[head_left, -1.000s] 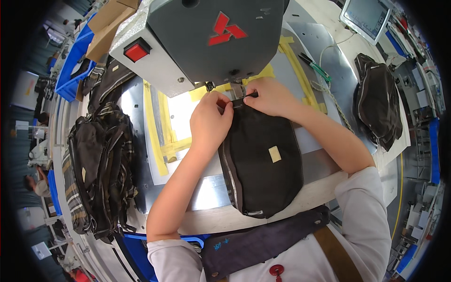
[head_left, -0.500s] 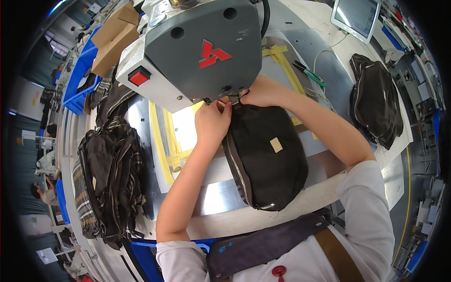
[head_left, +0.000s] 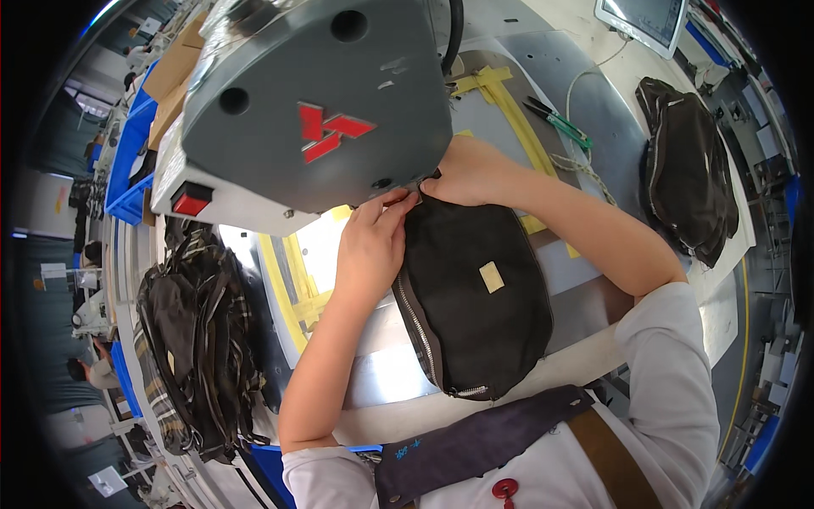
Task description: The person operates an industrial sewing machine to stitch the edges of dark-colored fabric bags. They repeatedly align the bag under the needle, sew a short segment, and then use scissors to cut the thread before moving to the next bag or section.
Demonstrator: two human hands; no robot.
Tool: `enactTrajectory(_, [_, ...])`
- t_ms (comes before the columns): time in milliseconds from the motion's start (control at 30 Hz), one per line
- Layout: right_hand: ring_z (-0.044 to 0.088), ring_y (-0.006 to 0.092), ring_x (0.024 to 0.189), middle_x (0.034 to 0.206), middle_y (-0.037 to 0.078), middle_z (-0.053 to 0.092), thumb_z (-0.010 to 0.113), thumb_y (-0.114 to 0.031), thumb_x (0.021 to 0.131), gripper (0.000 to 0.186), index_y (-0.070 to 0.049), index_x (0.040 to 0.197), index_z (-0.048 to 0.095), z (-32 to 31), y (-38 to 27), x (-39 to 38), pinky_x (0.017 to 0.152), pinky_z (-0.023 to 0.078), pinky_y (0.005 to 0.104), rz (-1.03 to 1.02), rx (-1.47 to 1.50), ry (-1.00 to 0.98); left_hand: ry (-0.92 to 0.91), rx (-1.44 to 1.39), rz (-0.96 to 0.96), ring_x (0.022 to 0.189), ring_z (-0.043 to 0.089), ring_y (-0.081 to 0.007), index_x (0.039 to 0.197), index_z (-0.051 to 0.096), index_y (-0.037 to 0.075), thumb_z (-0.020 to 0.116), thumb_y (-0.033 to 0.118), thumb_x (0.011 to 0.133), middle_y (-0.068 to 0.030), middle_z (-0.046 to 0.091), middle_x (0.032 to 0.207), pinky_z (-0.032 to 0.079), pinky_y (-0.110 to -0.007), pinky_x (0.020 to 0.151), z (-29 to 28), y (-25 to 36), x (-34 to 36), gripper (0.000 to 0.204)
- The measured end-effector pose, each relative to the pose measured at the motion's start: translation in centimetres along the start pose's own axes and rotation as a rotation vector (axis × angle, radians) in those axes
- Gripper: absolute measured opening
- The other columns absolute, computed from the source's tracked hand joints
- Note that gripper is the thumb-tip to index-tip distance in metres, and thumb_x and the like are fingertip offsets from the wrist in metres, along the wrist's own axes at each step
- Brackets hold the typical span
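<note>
A black fabric pouch [head_left: 496, 331] with a silver zipper down its left side and a small cream patch lies flat under my arms. Its far end reaches the underside of a grey sewing machine head [head_left: 322, 102]. My left hand [head_left: 371, 244] has its fingers pinched together at the pouch's far left corner, close below the machine. Bent over the far right edge, my right hand [head_left: 473, 172] grips the pouch there. The machine head hides the needle area and partly covers my fingertips.
Dark pouches, some with plaid fabric, are heaped at the left [head_left: 199, 339]. Another black pouch [head_left: 691, 174] lies at the right. Green-handled snips [head_left: 560, 125] rest beyond my right forearm, near a cord. A tablet screen [head_left: 644, 21] stands at the far right; blue bins [head_left: 131, 199] stand left.
The view has shifted, and the machine head looks larger and further left. The pouch sits slightly nearer me. My left fingers have straightened somewhat along its far corner; both hands stay there.
</note>
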State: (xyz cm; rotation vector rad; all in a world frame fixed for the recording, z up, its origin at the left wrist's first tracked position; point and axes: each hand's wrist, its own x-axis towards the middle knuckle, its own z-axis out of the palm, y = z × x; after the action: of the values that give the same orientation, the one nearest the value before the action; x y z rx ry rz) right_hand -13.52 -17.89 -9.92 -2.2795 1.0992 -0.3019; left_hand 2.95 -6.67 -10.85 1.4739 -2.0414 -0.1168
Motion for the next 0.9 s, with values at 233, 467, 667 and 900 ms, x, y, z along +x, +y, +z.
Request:
enactTrajectory(233, [0.064,0.0376,0.087,0.088,0.02,0.068,0.06,-0.019,0.077,0.022,-0.002,0.089,0.066,-0.5,-0.2,-0.1,0.075,0.051,0.0447,0.035,-0.01,-0.111,0.004,0.023,0.016,0.092,0.065,-0.0267,0.102,0.07,0.008,0.063,-0.002,0.081,-0.0038,0.068,0.11,0.051,-0.037,0.083,0.3,-0.5,0.0,0.025])
enactTrajectory(467, [0.067,0.0347,0.083,0.083,0.017,0.068,0.061,-0.018,0.074,0.017,-0.003,0.079,0.068,0.5,-0.2,-0.4,0.07,0.053,0.0432,-0.018,-0.056,0.024,-0.069,0.136,0.073,0.098,0.064,-0.028,0.1,0.068,0.003,0.059,-0.009,0.072,-0.0071,0.067,0.108,0.052,-0.037,0.084,-0.4,0.5,0.4,0.031])
enactTrajectory(667, [0.065,0.0303,0.085,0.085,0.01,0.068,0.064,-0.021,0.076,0.016,-0.007,0.084,0.064,-0.8,-0.1,-0.8,0.071,0.051,0.0414,0.015,0.01,0.05,-0.051,0.081,0.07,0.096,0.064,-0.0278,0.1,0.068,0.003,0.059,-0.007,0.076,-0.0065,0.067,0.108,0.052,-0.037,0.082,-0.6,0.5,0.4,0.028])
enactTrajectory(900, [0.062,0.0296,0.087,0.087,0.007,0.064,0.066,-0.021,0.076,0.014,-0.008,0.082,0.063,0.9,0.7,-0.7,0.072,0.049,0.0404,-0.105,-0.03,0.266,-0.091,0.096,0.04,0.098,0.062,-0.0277,0.107,0.066,0.005,0.068,0.009,0.08,-0.0074,0.064,0.111,0.051,-0.038,0.084,-0.9,1.2,0.3,0.027])
